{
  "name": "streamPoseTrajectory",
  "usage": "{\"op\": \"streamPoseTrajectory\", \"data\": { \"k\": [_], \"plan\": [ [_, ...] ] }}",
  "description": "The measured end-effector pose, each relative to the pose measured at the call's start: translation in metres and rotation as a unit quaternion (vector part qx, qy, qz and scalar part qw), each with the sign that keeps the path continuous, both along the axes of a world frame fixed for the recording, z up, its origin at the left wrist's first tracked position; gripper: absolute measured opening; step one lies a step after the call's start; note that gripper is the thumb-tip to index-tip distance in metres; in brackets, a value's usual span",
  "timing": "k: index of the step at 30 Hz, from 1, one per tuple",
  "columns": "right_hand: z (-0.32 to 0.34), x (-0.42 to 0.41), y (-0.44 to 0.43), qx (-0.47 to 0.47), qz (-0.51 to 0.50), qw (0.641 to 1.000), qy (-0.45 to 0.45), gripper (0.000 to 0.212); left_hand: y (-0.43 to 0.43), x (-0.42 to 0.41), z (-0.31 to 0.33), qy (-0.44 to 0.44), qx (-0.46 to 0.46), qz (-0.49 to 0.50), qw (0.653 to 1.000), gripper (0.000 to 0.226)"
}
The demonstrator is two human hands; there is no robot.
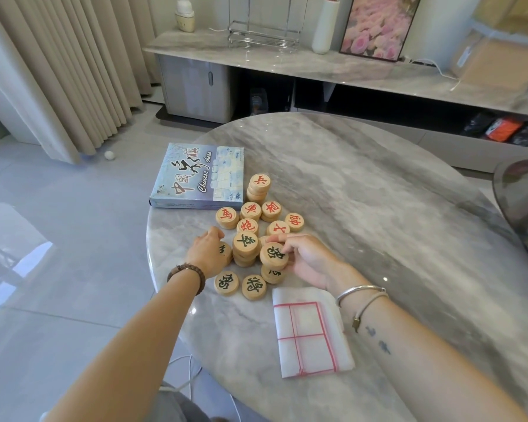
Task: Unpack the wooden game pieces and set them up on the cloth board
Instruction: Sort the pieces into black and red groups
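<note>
Table (378,208): grey veined stone, polished, glossy with reflections.
Game pieces (246,242): pale wood, smooth, matt, with red or black painted characters.
Box (195,178): printed cardboard, faint sheen.
Cloth board (310,330): thin white fabric, matt, red printed lines.
Bead bracelet (186,274), left: dark, dull wooden beads.
Bangle (358,291), right: shiny silver metal.
Floor (58,239): glossy pale tiles.
Curtain (58,71), far left: beige pleated cloth, matt.

The left hand (209,254) is covering most of a black-lettered round wooden piece (225,250) (its character unreadable). The right hand (305,260) is gripping a black-lettered wooden disc (273,255), which is half hiding the pale wooden disc below it (272,275).
</note>
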State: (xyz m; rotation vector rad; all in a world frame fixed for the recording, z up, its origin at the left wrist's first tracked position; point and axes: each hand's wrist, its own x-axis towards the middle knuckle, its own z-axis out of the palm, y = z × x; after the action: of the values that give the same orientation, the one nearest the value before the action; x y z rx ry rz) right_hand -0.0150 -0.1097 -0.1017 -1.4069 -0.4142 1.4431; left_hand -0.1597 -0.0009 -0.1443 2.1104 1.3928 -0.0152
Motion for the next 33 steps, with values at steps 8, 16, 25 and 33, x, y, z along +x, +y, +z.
{"op": "streamPoseTrajectory", "data": {
  "k": [8, 16, 25, 33],
  "plan": [
    [-0.004, -0.001, -0.001, -0.004, -0.031, 0.999, -0.026, 0.024, -0.002, -0.001, 0.012, -0.017, 0.002, -0.001, 1.0, 0.052],
    [-0.013, -0.013, -0.004, -0.08, 0.067, 0.986, -0.128, 0.014, -0.004, -0.005, 0.015, -0.044, 0.015, 0.027, 0.999, 0.05],
    [-0.03, -0.062, 0.017, -0.116, 0.065, 0.979, -0.155, 0.027, 0.006, -0.02, 0.014, -0.037, 0.003, 0.028, 0.999, 0.047],
    [-0.045, -0.073, 0.019, -0.123, 0.047, 0.891, -0.435, 0.019, 0.006, -0.015, 0.007, -0.002, -0.038, -0.001, 0.999, 0.052]
  ]
}}
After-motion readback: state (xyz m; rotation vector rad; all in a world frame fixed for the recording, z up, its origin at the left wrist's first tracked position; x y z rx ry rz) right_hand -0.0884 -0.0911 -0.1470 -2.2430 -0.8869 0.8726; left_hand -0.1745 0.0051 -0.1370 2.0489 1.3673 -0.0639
